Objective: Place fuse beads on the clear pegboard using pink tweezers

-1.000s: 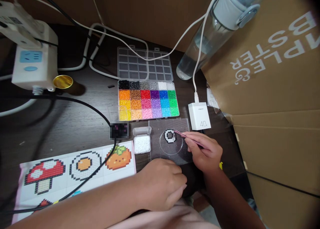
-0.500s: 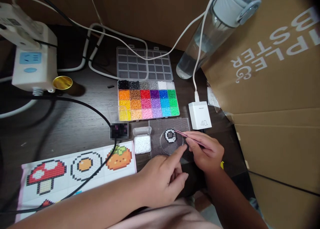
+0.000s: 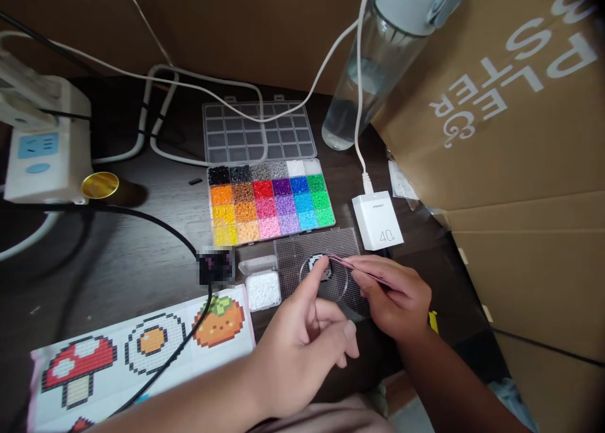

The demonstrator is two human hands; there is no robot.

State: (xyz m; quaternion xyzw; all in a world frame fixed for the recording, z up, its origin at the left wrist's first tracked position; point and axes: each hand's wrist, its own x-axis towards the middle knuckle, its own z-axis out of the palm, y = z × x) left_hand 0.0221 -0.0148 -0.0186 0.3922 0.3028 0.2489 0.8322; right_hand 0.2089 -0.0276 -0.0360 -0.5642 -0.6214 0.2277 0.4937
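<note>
A clear pegboard (image 3: pixel 293 247) lies on the dark table, with a small black-and-white bead ring (image 3: pixel 316 262) on it. My left hand (image 3: pixel 302 338) points its index finger out, and the fingertip touches that bead ring; the other fingers are curled. My right hand (image 3: pixel 394 294) pinches pink tweezers (image 3: pixel 352 266), whose tips reach the bead ring from the right. A small open box of white beads (image 3: pixel 262 288) sits left of the pegboard. Behind it stands a tray of sorted coloured beads (image 3: pixel 269 200) with its clear lid (image 3: pixel 258 130) folded back.
A pattern sheet (image 3: pixel 137 351) with mushroom, egg and orange pictures lies at the front left. A white charger (image 3: pixel 378 219) with its cable, a water bottle (image 3: pixel 373 61), a power strip (image 3: pixel 42 149), a gold cap (image 3: pixel 99 184) and cardboard boxes (image 3: pixel 520 137) surround the work area. A black cable (image 3: pixel 155 222) crosses the sheet.
My left hand rose from a loose fist at the pegboard's near edge, stretched out its index finger and reached the bead ring. The view shifted slightly right. My right hand stayed in place.
</note>
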